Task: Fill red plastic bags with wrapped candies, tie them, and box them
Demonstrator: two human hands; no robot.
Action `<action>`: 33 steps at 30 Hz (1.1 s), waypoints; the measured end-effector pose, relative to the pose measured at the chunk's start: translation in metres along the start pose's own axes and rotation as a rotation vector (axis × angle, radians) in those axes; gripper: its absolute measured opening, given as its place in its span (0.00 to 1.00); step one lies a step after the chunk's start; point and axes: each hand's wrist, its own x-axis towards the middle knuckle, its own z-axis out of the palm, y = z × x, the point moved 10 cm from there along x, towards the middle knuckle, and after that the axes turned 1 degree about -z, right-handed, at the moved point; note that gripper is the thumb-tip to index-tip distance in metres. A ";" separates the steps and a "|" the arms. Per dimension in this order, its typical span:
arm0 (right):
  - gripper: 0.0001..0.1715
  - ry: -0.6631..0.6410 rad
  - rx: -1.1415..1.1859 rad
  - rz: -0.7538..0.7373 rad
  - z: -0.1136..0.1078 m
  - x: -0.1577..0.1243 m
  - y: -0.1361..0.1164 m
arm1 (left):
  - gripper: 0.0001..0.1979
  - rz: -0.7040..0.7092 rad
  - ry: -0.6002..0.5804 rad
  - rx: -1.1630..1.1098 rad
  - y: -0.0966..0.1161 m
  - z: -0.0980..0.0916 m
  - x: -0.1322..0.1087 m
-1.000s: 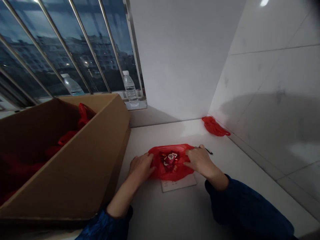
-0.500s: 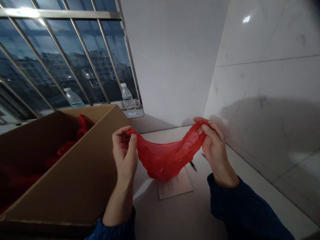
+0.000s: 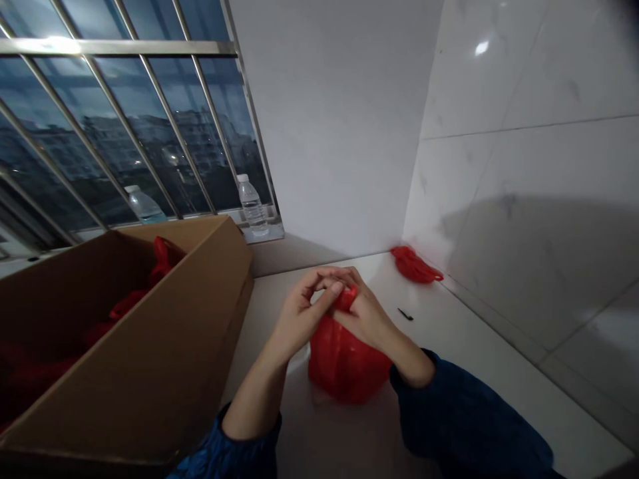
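A small red plastic bag (image 3: 344,362) hangs just above the white counter (image 3: 469,346), bunched at its top. My left hand (image 3: 307,313) and my right hand (image 3: 362,313) meet over it, with fingers pinched together on the gathered bag handles. Both wrists come out of dark blue sleeves. What lies inside the bag is hidden.
A large open cardboard box (image 3: 150,359) with several red bags inside fills the left. Another red bag (image 3: 414,265) lies in the back corner by the tiled wall. A small black pen (image 3: 405,314) lies on the counter. Two water bottles (image 3: 251,205) stand on the barred window's sill.
The bag lay flat and open on the counter, then was lifted and stretched between my hands. Now my hands have come together, gathering the bag's top shut.
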 end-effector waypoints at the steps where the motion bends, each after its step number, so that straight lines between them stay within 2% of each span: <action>1: 0.15 0.040 0.047 0.009 -0.003 0.001 0.001 | 0.11 0.037 0.073 0.034 0.000 -0.004 -0.004; 3: 0.16 0.120 0.193 0.067 -0.010 0.003 0.009 | 0.14 0.103 0.267 0.056 -0.005 -0.016 -0.017; 4: 0.18 0.133 0.281 0.111 -0.011 0.003 0.014 | 0.19 0.109 0.312 0.054 -0.011 -0.016 -0.023; 5: 0.20 0.133 0.368 0.161 -0.011 0.003 0.020 | 0.25 0.086 0.291 0.051 -0.021 -0.009 -0.026; 7: 0.22 0.120 0.509 0.254 -0.007 0.001 0.030 | 0.37 -0.004 0.131 0.050 -0.042 0.012 -0.029; 8: 0.23 0.122 0.556 0.290 -0.006 0.000 0.035 | 0.39 -0.044 0.058 0.047 -0.051 0.021 -0.030; 10: 0.25 0.127 0.608 0.344 -0.005 -0.003 0.041 | 0.36 -0.092 -0.011 0.008 -0.060 0.026 -0.029; 12: 0.25 0.124 0.637 0.363 -0.004 -0.004 0.044 | 0.23 -0.147 -0.043 -0.069 -0.063 0.022 -0.025; 15: 0.23 0.181 0.645 0.320 -0.011 -0.003 0.043 | 0.12 -0.337 -0.124 -0.273 -0.071 0.021 -0.023; 17: 0.22 0.186 0.641 0.293 -0.014 -0.002 0.040 | 0.12 -0.460 -0.166 -0.489 -0.074 0.025 -0.026; 20: 0.21 0.067 0.626 0.263 -0.009 -0.001 0.032 | 0.15 -0.562 -0.204 -0.807 -0.075 0.033 -0.032; 22: 0.20 -0.031 0.573 0.220 -0.009 0.000 0.023 | 0.15 -0.591 -0.196 -0.873 -0.078 0.033 -0.033; 24: 0.19 -0.155 0.455 0.140 -0.009 -0.001 0.010 | 0.15 -0.603 -0.165 -0.841 -0.082 0.030 -0.032; 26: 0.17 -0.287 0.273 0.045 -0.005 -0.004 -0.001 | 0.15 -0.594 -0.120 -0.797 -0.085 0.024 -0.030; 28: 0.11 -0.352 0.050 -0.010 -0.002 -0.007 -0.005 | 0.15 -0.557 -0.060 -0.738 -0.084 0.016 -0.028; 30: 0.04 -0.291 -0.154 -0.022 -0.006 -0.006 -0.003 | 0.16 -0.509 -0.021 -0.641 -0.080 0.009 -0.026; 33: 0.09 -0.097 -0.347 -0.067 -0.016 -0.004 -0.007 | 0.20 -0.483 -0.070 -0.488 -0.076 0.009 -0.027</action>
